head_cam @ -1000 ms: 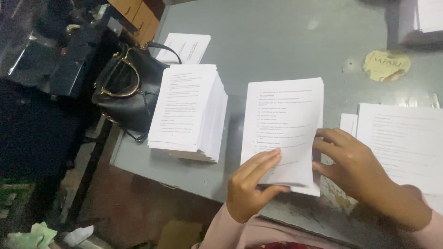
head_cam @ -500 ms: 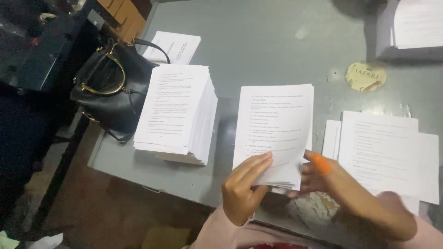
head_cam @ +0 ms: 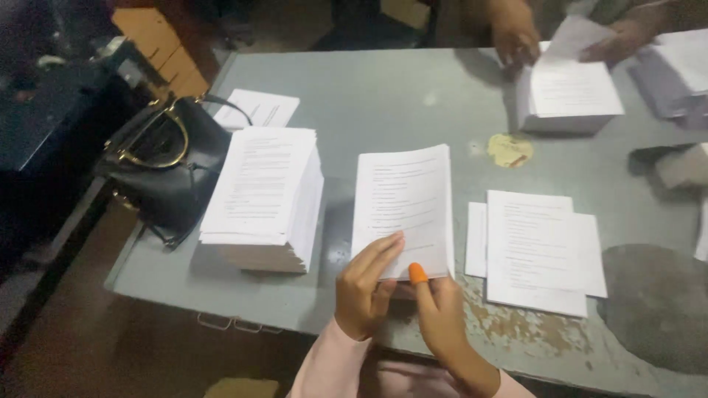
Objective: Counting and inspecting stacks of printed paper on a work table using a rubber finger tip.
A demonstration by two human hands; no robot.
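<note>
A thin set of printed white sheets (head_cam: 404,206) is lifted at its near edge over the grey table (head_cam: 383,96). My left hand (head_cam: 365,287) grips that near edge from the left, fingers on top. My right hand (head_cam: 441,317), with an orange rubber tip on one finger, touches the same edge from below right. A tall stack of printed paper (head_cam: 262,195) stands to the left. A low pile of sheets (head_cam: 538,250) lies to the right.
A black handbag (head_cam: 166,166) with gold handles sits at the table's left edge, a loose sheet (head_cam: 258,108) behind it. Across the table another person's hands (head_cam: 516,37) work on a paper stack (head_cam: 568,96). A round yellowish patch (head_cam: 509,149) marks the tabletop.
My right hand has slid from the right side of the sheets to their near edge beside my left hand. The view has tilted up, so the far side of the table shows.
</note>
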